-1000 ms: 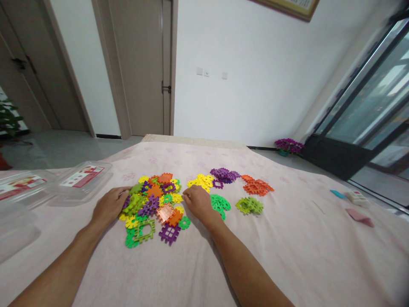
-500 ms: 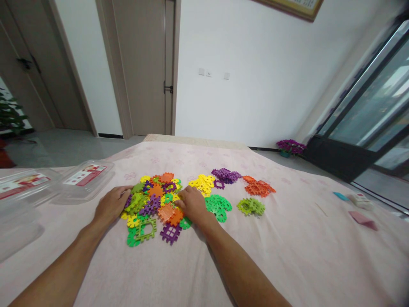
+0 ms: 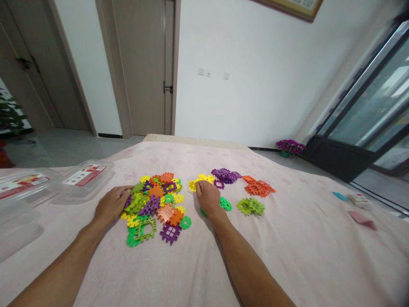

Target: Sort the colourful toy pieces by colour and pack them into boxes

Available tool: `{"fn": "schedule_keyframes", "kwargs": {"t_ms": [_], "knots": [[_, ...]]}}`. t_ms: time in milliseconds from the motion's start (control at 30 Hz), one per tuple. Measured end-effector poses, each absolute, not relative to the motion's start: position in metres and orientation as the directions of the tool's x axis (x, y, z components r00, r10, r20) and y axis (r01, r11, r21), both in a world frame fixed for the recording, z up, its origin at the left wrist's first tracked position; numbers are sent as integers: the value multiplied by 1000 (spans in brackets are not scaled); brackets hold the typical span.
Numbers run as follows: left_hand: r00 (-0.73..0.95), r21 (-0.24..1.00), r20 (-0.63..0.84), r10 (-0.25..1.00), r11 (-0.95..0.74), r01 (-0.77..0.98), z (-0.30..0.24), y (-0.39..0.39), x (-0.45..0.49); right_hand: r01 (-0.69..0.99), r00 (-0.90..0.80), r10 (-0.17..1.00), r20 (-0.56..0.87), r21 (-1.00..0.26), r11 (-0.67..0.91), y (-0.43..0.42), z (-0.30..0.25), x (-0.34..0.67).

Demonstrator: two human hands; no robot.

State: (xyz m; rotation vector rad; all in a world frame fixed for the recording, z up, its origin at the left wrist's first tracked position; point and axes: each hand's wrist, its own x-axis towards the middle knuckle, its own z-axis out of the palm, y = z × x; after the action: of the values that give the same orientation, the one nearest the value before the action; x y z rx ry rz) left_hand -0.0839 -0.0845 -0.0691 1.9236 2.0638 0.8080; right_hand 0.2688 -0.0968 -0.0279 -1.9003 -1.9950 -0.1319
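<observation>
Both hands rest palm-down on the bed (image 3: pixel 287 238). Left hand (image 3: pixel 110 204) lies slack, released, against the mixed pile (image 3: pixel 153 200). Right hand (image 3: pixel 208 197) reaches forward onto the yellow pieces (image 3: pixel 193 184); I cannot tell its grip. Bare sheet surrounds both forearms.

Only one camera is giving the view: it is sitting on the person's head and is looking forward and down over the pink sheet (image 3: pixel 287 256). The forearms are entering from the bottom edge, so the left hand (image 3: pixel 110 207) and the right hand (image 3: pixel 209 198) are appearing near, around the middle. Farther off, the view is reaching the door (image 3: pixel 140 64) and the white wall (image 3: pixel 255 94).
</observation>
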Motion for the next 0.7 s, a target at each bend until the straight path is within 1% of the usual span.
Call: {"fn": "schedule_keyframes", "kwargs": {"t_ms": [100,167,233,367,467,567,700], "knots": [[-119,520,222,968,-14,854,-72,-83,-85,967,174,928,328,-234,-98,-91,-26,286],[-123,522,228,966,-15,853,-74,-83,-86,959,217,917,335,-249,-136,-90,-27,293],[-124,526,229,966,-15,850,-76,-82,-87,965,167,922,349,-251,-80,-91,-28,292],[-119,526,230,966,-21,850,-77,-81,-89,968,-89,943,322,-194,157,-99,-31,271],[-118,522,238,964,-25,852,-79,-80,-90,951,-231,932,280,-137,277,-108,-34,251],[-119,520,234,965,-21,854,-80,-79,-90,937,-298,917,264,-102,333,-114,-38,236],[-111,523,243,964,-33,851,-81,-78,-91,933,-295,912,286,-119,339,-114,-42,229]]}}
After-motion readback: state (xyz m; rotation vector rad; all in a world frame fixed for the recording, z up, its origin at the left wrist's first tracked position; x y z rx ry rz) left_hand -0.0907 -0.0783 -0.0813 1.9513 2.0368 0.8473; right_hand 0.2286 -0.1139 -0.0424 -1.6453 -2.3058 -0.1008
